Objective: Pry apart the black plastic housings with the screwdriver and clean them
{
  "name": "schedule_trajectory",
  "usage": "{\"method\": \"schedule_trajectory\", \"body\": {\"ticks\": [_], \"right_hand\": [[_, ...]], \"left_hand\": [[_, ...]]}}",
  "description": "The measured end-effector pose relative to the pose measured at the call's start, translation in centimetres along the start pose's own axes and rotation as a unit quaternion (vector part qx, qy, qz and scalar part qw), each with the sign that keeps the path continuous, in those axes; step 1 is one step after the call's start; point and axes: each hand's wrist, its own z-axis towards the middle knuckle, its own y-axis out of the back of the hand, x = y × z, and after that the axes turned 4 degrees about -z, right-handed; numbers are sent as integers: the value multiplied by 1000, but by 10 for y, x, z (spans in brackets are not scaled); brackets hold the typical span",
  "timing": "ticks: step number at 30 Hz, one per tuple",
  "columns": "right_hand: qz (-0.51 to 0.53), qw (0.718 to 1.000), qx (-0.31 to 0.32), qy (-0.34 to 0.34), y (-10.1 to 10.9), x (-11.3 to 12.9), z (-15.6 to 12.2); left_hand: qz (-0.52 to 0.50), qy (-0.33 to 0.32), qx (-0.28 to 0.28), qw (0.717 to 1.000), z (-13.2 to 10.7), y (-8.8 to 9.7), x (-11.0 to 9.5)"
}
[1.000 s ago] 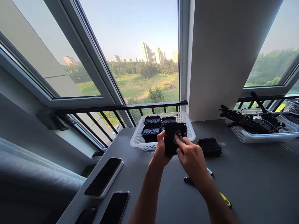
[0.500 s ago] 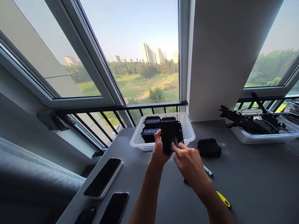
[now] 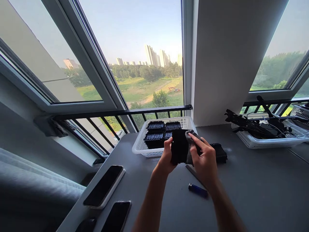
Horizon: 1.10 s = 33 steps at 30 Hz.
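My left hand (image 3: 167,157) grips a flat black plastic part (image 3: 179,146) by its left edge, thumb on the near face. A grey cloth (image 3: 191,135) is pinched in my right hand (image 3: 204,158), its fingers pressing the cloth against the part's right side. Both hands are above the desk, in front of a white plastic basket (image 3: 140,148). Several stacked black parts with toothed edges (image 3: 154,137) sit inside that basket. Another toothed black part (image 3: 220,153) lies on the desk, partly covered by my right hand.
A dark blue lighter-like object (image 3: 198,190) and a thin dark tool (image 3: 193,172) lie below my hands. Two phones (image 3: 104,186) and a dark mouse (image 3: 86,225) are at the left. A second white basket (image 3: 256,142) with black parts and cables stands right. Behind runs a window railing (image 3: 120,112).
My right hand has moved the cloth from the part's lower face to its upper right edge. The held part has turned and shifted slightly right. The blue object has come into view.
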Motion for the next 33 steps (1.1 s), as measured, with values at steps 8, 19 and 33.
{"method": "schedule_trajectory", "body": {"ticks": [8,19,33], "right_hand": [[-29,995,95,9,-10,6,-6],[-64,960,265,63,-9,20,-12],[-12,992,125,14,-2,13,-8]], "left_hand": [[19,13,17,1000,-3,-5,12],[-59,-111,-52,991,-4,-10,-6],[-45,-66,-2,997,2,4,-11]]}}
